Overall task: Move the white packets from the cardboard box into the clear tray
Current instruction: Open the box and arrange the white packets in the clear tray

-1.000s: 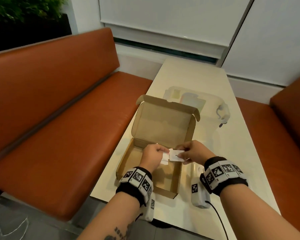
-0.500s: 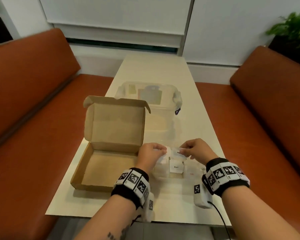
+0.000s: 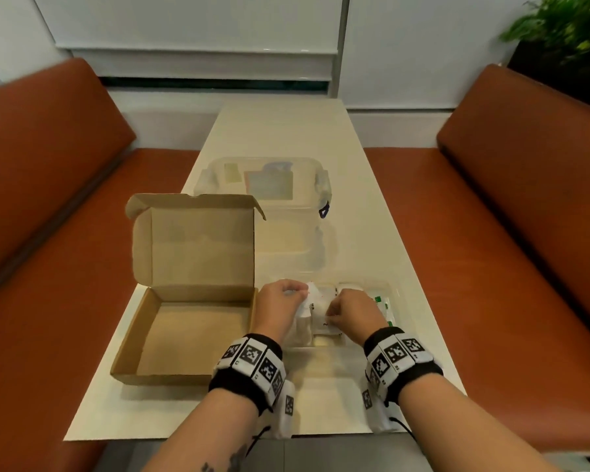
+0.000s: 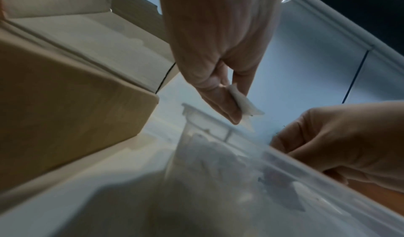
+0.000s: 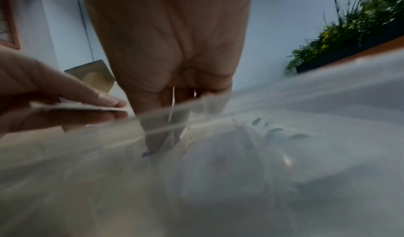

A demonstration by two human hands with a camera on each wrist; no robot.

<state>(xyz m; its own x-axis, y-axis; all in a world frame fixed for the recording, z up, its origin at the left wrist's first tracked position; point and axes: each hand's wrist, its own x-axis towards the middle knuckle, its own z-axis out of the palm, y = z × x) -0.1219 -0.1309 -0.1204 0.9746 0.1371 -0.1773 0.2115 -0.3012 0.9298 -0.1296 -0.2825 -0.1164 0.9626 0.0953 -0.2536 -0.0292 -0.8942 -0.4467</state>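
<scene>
The open cardboard box [image 3: 184,328] lies at the table's left, its visible floor bare. Right beside it stands the low clear tray [image 3: 394,294], with white packets [image 3: 321,327] inside. Both hands hover over the tray. My left hand [image 3: 302,294] pinches a white packet [image 4: 242,102] between thumb and fingers above the tray's left part. My right hand [image 3: 331,316] reaches down inside the tray wall [image 5: 284,102], fingers curled round a thin white packet [image 5: 173,102] held on edge. In the right wrist view the left hand's packet [image 5: 76,107] lies flat between its fingers.
A clear lidded container [image 3: 263,182] stands further back on the table [image 3: 286,131], with another clear piece [image 3: 297,247] between it and the tray. Orange benches [image 3: 491,233] flank both sides. A plant [image 3: 566,32] sits at the far right.
Both hands have carried their packets rightward, from over the cardboard box to over the clear tray, and the right hand has dipped into it. The head view has swung right.
</scene>
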